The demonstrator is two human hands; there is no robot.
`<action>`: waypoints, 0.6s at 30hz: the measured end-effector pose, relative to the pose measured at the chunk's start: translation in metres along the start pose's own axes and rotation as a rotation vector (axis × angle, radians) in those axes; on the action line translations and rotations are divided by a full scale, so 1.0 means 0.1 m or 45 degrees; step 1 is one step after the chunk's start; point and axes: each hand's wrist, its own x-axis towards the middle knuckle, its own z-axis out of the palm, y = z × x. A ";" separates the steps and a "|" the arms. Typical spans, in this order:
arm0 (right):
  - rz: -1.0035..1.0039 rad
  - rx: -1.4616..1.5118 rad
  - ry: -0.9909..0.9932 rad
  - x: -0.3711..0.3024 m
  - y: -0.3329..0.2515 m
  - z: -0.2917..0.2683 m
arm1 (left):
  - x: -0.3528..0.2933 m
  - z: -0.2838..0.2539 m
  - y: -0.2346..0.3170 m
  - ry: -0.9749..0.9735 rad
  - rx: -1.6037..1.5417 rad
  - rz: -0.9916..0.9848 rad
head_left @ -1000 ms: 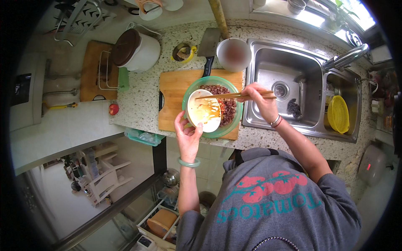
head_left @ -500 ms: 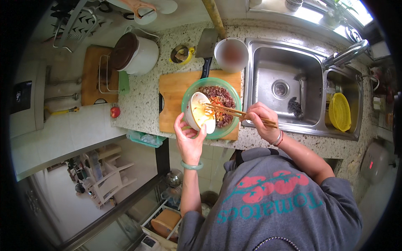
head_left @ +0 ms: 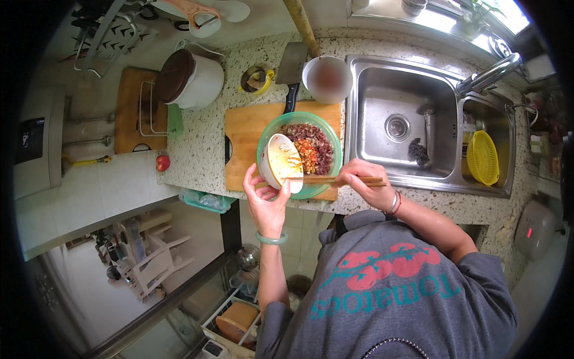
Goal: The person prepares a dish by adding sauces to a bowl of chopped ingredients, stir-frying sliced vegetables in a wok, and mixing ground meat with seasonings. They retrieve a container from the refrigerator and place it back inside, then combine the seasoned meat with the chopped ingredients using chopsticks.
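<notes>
My left hand (head_left: 267, 206), fingers closed on the rim, holds a small white bowl (head_left: 287, 152) tilted over a larger green-rimmed mixing bowl (head_left: 337, 139). Yellowish-orange residue coats the white bowl's inside. Chopped dark red meat (head_left: 324, 143) fills the mixing bowl, with a heap of chopped red and pale bits (head_left: 307, 157) on top. Pinched in my right hand (head_left: 366, 181) are wooden chopsticks (head_left: 320, 179), lying almost level across the near side of both bowls. Their far ends reach my left fingers, which partly hide them.
Under the mixing bowl lies a wooden cutting board (head_left: 242, 128). Behind it are a cleaver (head_left: 292, 63), a white bowl with reddish contents (head_left: 327, 79) and a yellow-handled cup (head_left: 256, 80). A steel double sink (head_left: 382, 102) holds a yellow basket (head_left: 482, 158). A lidded white pot (head_left: 206, 84) stands left.
The chopsticks have come out of the white bowl and swung down toward its near rim. My right hand has shifted slightly left. The white bowl stays tilted in my left hand.
</notes>
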 end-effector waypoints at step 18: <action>-0.130 -0.192 0.005 0.10 0.08 -0.01 | -0.06 -0.11 0.05 -0.060 -0.031 -0.022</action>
